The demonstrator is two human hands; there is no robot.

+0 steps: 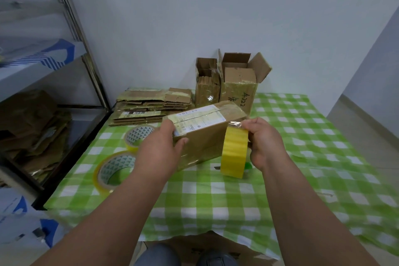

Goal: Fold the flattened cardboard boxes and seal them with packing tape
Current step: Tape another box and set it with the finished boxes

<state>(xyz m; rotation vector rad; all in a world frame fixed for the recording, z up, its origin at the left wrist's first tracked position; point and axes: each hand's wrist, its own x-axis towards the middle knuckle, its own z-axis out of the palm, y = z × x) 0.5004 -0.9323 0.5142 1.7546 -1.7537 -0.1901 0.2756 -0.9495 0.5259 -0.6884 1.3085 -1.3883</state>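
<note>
A folded brown cardboard box (205,134) with a white shipping label lies tilted on the green checked tablecloth (302,140). My left hand (160,147) grips its near left corner, thumb on the front face. My right hand (262,140) holds a yellow roll of packing tape (234,153) on edge against the box's right end, and a clear strip of tape runs from the roll onto the box's top corner. A stack of flattened cardboard boxes (151,106) lies at the back left of the table.
Two more tape rolls (138,136) (114,169) lie left of the box. Two upright open boxes (208,84) (239,84) stand against the back wall. A metal shelf (71,28) with cardboard stands at the left. Another carton (207,248) sits below the table's near edge.
</note>
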